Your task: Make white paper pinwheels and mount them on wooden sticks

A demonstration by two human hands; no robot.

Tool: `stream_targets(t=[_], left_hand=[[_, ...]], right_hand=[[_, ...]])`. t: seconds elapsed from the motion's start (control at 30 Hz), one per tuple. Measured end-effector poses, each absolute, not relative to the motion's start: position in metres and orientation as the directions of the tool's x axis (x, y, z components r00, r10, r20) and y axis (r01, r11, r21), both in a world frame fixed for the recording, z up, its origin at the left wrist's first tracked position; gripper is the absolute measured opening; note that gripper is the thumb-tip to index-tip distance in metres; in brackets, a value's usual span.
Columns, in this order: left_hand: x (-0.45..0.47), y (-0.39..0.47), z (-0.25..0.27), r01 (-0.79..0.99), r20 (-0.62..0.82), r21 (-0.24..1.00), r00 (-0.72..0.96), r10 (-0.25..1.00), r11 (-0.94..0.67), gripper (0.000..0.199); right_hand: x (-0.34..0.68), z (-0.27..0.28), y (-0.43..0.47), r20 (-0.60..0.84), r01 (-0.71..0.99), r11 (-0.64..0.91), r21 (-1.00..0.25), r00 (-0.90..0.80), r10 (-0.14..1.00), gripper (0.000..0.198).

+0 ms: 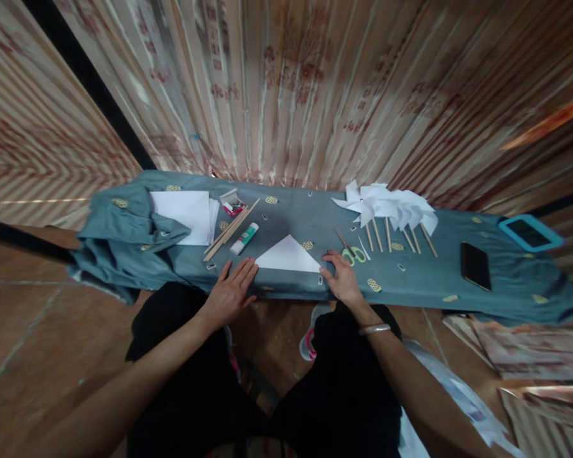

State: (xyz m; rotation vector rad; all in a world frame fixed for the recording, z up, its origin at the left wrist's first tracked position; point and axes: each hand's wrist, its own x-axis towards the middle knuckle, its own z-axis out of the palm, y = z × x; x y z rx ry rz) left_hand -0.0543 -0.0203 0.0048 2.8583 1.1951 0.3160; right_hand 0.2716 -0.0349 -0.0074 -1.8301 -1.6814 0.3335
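A white sheet of paper folded into a triangle lies flat on the cloth-covered bench, its point facing away from me. My left hand rests flat with fingers stretched out, fingertips at the triangle's left corner. At the right corner is my right hand, thumb and fingers apart, touching or almost touching the paper's tip. Close beyond the right fingers lie scissors with green handles, beside a thin white paper strip. A glue stick lies just past my left hand.
Wooden sticks lie beside a small open red-and-white box. White paper sheets are stacked at left, partly under bunched cloth. Several paper pinwheels on sticks lie at right, then a dark phone and a blue-framed device.
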Motion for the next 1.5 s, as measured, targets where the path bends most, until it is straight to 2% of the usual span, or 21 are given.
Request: stream_targets(t=[0.27, 0.5, 1.0, 1.3, 1.5], left_hand=[[-0.047, -0.029, -0.002, 0.752, 0.264, 0.179, 0.584, 0.768, -0.634, 0.058], [-0.045, -0.027, -0.01, 0.743, 0.336, 0.225, 0.548, 0.766, -0.631, 0.062], [-0.047, -0.019, -0.016, 0.714, 0.382, 0.177, 0.585, 0.715, -0.678, 0.065], [-0.043, -0.023, -0.008, 0.753, 0.272, 0.207, 0.569, 0.776, -0.625, 0.055], [-0.048, -0.023, -0.001, 0.747, 0.21, 0.231, 0.588, 0.781, -0.624, 0.059]], right_hand=[[0.271, -0.009, -0.033, 0.223, 0.807, 0.006, -0.591, 0.156, 0.962, 0.024], [0.271, -0.006, -0.028, 0.186, 0.824, -0.037, -0.565, 0.171, 0.967, 0.021], [0.266, 0.006, -0.025, 0.113, 0.838, -0.125, -0.532, 0.216, 0.97, 0.024], [0.265, 0.001, -0.026, 0.132, 0.818, -0.113, -0.564, 0.224, 0.966, 0.022], [0.265, -0.001, -0.026, 0.17, 0.796, -0.089, -0.598, 0.235, 0.957, 0.019]])
